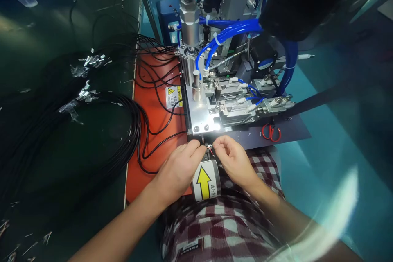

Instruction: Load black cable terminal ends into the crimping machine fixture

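Observation:
My left hand (183, 164) is closed in a pinch, its fingertips at the front of the machine's track. Opposite it, my right hand (231, 156) also pinches, thumb against forefinger. Between both sets of fingertips shows a small silver-white wire end (209, 146) with a thin red wire. Exactly how each hand grips it is partly hidden by the fingers. Just below lies a white label with a yellow arrow (203, 182) on the track. A black cable (149, 170) runs across the orange board and goes out of sight near my left hand.
The metal machine (196, 116) with blue air hoses (238, 28) stands just beyond my hands. Red-handled scissors (271, 133) lie at right on the grey plate. Coiled black cables (132, 131) with silver ends cover the dark table and the orange board (138, 188) at left.

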`<state>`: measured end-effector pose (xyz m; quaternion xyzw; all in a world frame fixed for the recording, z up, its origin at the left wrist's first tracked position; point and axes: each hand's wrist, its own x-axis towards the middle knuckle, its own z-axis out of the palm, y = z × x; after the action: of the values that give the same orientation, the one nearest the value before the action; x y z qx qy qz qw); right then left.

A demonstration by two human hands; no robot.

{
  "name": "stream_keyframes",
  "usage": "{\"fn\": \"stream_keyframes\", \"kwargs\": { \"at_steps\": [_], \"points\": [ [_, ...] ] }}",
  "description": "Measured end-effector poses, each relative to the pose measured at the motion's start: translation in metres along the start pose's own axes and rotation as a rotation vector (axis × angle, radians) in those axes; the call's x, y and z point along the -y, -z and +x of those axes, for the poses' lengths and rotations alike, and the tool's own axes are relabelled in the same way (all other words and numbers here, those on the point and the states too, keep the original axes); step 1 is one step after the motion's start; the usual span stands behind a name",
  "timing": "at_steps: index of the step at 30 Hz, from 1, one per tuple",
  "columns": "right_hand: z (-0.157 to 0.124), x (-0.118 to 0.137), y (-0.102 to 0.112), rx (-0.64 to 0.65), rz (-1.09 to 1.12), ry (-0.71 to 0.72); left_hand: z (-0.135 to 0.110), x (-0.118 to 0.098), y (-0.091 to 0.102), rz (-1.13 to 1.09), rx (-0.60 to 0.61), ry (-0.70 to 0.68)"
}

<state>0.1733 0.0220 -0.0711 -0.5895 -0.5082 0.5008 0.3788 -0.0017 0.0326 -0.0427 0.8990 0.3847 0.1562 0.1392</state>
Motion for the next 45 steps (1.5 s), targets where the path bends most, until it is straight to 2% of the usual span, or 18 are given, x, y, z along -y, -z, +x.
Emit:
{"fn": "stream_keyframes", "kwargs": {
  "at_steps": [3, 8, 11, 23, 31, 34, 37, 42, 45],
  "points": [
    [0.000, 0.004, 0.001, 0.010, -0.069, 0.023, 0.000, 0.000, 0.000, -0.002, -0.001, -0.004],
    [-0.002, 0.011, 0.005, -0.020, -0.360, 0.193, 0.000, 0.000, -0.001, -0.002, 0.001, -0.015],
    [-0.002, 0.010, 0.006, -0.011, -0.405, 0.219, 0.001, 0.000, -0.001, 0.000, -0.010, -0.019],
    [0.001, 0.008, 0.006, 0.001, -0.339, 0.171, 0.000, 0.001, 0.000, -0.007, -0.010, -0.013],
    [0.005, 0.002, 0.008, 0.078, -0.052, 0.003, -0.001, 0.001, 0.000, -0.016, -0.013, -0.013],
    [0.004, 0.001, 0.008, 0.071, -0.031, -0.011, 0.001, 0.000, 0.002, -0.018, -0.015, -0.018],
    [0.003, 0.003, 0.009, 0.042, -0.136, 0.070, 0.002, 0.000, 0.003, -0.014, -0.019, -0.013],
    [0.003, 0.007, 0.013, -0.003, -0.416, 0.393, 0.000, 0.000, 0.002, -0.021, -0.015, -0.011],
    [0.005, 0.007, 0.013, 0.003, -0.352, 0.349, -0.001, 0.000, 0.002, -0.029, -0.007, -0.008]
  ]
}}
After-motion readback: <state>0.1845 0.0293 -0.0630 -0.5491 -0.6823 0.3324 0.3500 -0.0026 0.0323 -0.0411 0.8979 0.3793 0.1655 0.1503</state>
